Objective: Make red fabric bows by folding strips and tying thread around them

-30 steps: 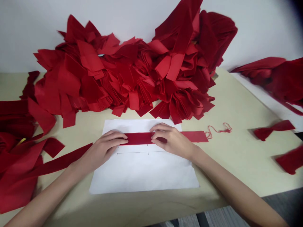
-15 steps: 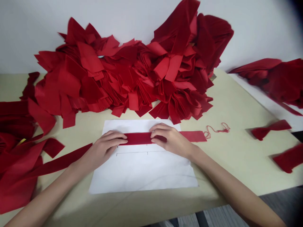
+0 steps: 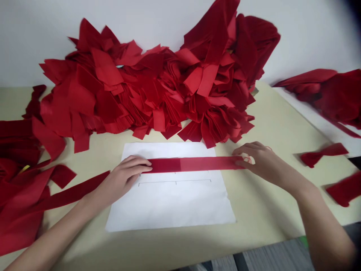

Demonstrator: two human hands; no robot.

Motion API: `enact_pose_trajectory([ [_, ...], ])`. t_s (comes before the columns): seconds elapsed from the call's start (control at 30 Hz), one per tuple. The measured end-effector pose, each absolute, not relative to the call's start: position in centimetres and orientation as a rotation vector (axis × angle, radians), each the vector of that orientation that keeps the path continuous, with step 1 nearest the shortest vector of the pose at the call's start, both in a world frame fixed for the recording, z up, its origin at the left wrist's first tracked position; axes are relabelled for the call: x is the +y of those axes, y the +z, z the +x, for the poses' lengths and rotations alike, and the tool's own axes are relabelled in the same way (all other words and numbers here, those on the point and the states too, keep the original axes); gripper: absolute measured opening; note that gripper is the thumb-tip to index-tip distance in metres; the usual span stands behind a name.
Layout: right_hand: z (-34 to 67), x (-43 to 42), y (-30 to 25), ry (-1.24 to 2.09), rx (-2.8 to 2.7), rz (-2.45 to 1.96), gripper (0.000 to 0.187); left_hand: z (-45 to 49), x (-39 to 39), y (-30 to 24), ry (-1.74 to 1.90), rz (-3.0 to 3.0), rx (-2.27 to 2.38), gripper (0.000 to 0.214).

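A red velvet ribbon [image 3: 197,164] lies flat across the white paper [image 3: 169,207], its right end reaching past the paper's edge. Its left part is dark and plush; the right part looks lighter and smoother. My left hand [image 3: 128,173] is closed on the ribbon's left end, pressing it against the paper. At the other end, the thumb and fingers of my right hand [image 3: 262,163] pinch the ribbon. Ruled black lines with short tick marks show on the paper just below the ribbon. A bit of red thread is partly visible by my right fingers.
A large heap of red ribbon pieces [image 3: 152,90] stands along the wall. More red strips [image 3: 19,210] lie at left. Red bows [image 3: 324,153] sit at right, near another red pile [image 3: 335,92] on a white surface. The table's front edge runs below.
My right hand has moved right, from the ribbon's middle to its right end. The lighter part of the ribbon is now uncovered. My left hand has stayed in place.
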State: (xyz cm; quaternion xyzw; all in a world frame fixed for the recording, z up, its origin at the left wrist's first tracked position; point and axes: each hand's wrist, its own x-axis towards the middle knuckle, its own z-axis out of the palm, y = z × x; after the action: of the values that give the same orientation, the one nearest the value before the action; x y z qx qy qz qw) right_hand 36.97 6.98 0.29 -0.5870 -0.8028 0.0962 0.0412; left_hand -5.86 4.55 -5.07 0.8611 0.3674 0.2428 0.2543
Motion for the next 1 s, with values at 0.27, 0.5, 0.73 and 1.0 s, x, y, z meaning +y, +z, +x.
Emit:
enact_pose_trajectory([
  [0.27, 35.5, 7.1, 1.4, 0.355, -2.521, -1.993, 0.019, -5.8, 4.5, -4.9, 0.642, 2.322, 1.021, 0.033],
  [0.5, 35.8, 7.0, 2.7, 0.498, -2.419, -1.858, 0.016, -5.8, 4.5, -4.8, 0.655, 2.300, 1.029, 0.032],
  [0.73, 29.0, 8.4, 3.9, 0.947, -2.242, -1.533, 0.020, -5.7, 4.5, -4.7, 0.664, 2.299, 1.033, 0.033],
  [1.0, 21.5, 9.5, 1.0, 1.113, -2.317, -1.350, 0.018, -5.9, 4.7, -4.9, 0.672, 2.322, 1.004, 0.035],
])
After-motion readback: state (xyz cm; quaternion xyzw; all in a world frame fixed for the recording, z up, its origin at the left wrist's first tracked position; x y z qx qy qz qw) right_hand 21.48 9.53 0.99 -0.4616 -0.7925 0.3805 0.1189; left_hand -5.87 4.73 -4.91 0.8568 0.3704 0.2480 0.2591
